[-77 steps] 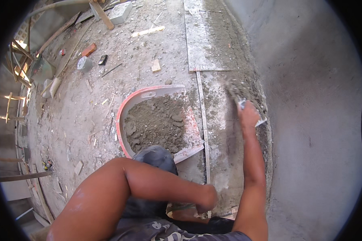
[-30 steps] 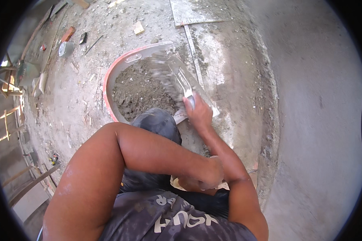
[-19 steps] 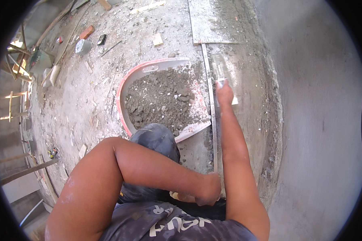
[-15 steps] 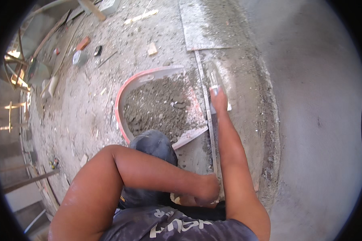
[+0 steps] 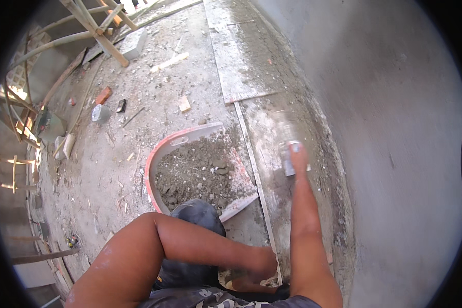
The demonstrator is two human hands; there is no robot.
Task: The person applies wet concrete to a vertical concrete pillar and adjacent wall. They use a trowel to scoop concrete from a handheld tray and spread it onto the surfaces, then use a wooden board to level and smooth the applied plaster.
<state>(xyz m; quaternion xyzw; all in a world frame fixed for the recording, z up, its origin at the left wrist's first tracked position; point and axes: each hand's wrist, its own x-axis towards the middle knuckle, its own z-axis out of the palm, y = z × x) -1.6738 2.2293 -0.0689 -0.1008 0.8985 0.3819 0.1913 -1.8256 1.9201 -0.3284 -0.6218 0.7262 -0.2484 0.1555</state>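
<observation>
Half a second ago the trowel (image 5: 286,134) lay just beside the thin batten (image 5: 249,151); now it stands farther toward the wall (image 5: 395,128), with bare floor strip (image 5: 272,205) between it and the batten. A second ago it was over the mortar (image 5: 192,172) in the orange-rimmed tub (image 5: 148,177). The view takes in more of the poles (image 5: 95,28) at the upper left.

The trowel's long axis runs away from the person, roughly along the strip, its far end leaning slightly left, toward the near edge of the whitened board (image 5: 228,56). Motion blurs its outline. It sits between the strip's batten edge and its wall edge.

The hands are well apart. The right hand (image 5: 297,155) is wrapped around the trowel's handle; the left hand (image 5: 263,262) is near the batten's near end, and I cannot tell whether it grips anything.
</observation>
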